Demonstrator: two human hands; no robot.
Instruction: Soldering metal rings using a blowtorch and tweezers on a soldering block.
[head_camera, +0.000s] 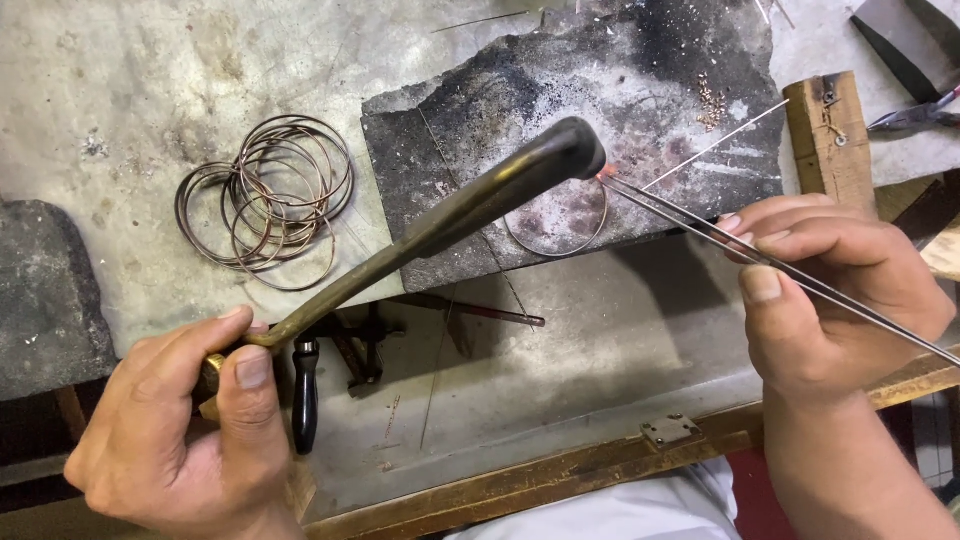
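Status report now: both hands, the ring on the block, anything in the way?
Left hand grips torch. Right hand holds tweezers, tips at ring on charred block, joint glowing. Nothing blocking; spare rings lie left.

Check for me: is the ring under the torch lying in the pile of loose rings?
No, the ring lies alone on the dark slab, apart from the pile.

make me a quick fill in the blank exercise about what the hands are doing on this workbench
1. The left hand grips the handle of a curved metal ____.
2. The right hand holds long thin ____ whose tips meet the glowing spot on the wire ring.
3. That ring lies on a dark, scorched ____.
4. A pile of loose wire rings lies to the ____ of the slab.

Missing words: torch; tweezers; slab; left
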